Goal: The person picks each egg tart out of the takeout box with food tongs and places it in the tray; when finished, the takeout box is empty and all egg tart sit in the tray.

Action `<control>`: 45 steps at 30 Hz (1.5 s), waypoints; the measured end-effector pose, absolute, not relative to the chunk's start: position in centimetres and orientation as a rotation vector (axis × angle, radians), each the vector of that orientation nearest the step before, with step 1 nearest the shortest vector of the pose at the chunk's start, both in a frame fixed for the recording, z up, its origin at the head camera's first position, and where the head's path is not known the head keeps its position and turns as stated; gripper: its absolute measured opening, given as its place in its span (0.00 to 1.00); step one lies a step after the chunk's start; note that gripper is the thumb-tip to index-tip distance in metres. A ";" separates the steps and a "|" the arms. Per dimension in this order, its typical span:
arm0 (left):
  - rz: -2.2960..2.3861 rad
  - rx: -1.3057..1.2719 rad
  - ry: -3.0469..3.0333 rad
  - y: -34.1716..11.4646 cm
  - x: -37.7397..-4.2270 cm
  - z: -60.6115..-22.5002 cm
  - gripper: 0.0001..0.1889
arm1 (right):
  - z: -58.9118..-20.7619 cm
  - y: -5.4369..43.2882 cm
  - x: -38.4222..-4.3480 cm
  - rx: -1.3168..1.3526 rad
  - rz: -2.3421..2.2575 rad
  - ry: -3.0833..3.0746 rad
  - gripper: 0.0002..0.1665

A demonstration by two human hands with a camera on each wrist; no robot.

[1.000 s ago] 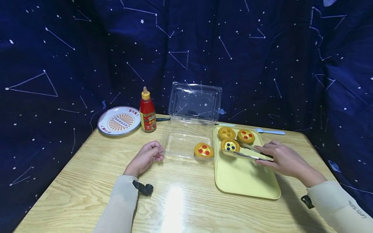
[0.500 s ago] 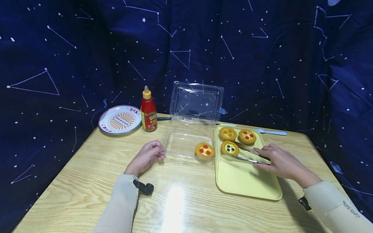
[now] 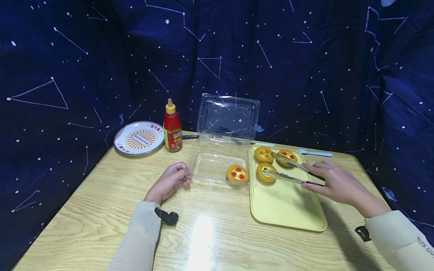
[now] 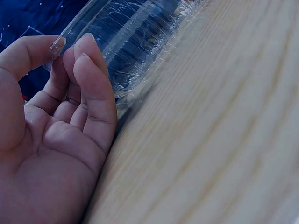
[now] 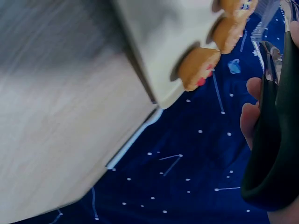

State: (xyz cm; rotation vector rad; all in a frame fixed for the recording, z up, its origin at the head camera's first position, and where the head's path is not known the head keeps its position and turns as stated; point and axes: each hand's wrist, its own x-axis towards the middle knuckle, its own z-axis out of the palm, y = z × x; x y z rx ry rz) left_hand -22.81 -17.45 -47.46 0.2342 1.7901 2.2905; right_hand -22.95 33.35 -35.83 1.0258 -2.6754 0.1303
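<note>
My left hand [image 3: 171,181] pinches the left rim of a clear plastic box [image 4: 135,42], whose lid stands raised behind it. One tart with red dots [image 3: 237,174] sits in the box's right front corner. Over the yellow tray [image 3: 288,210], my right hand [image 3: 342,187] holds black-handled tongs [image 3: 288,177] with their arms spread. The tong tips hang above the tarts, nothing between them. Below lies a tart with blue dots [image 3: 263,177], partly covered by one tong arm. Behind it on the tray are a plain-topped tart [image 3: 263,154] and another red-dotted tart [image 3: 283,162].
A red sauce bottle [image 3: 173,131] with a yellow cap stands left of the box. Beside it a patterned plate [image 3: 139,138] leans at the back left. A light blue fork [image 3: 315,153] lies behind the tray. A dark starry curtain [image 3: 217,45] hangs behind the table.
The tongs have risen from around the blue-dotted tart and shifted slightly right, and that tart has stayed on the tray. My left hand keeps its place on the box.
</note>
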 end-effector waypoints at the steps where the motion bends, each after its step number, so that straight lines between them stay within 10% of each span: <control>1: 2.291 0.232 1.792 -17.5 -22.8 -47.5 0.06 | -35.6 33.3 -23.0 1.036 0.133 -2.664 0.36; 45: 2.287 0.208 1.796 -17.4 -22.7 -47.2 0.05 | -35.0 23.0 -25.5 1.335 -0.006 -2.628 0.39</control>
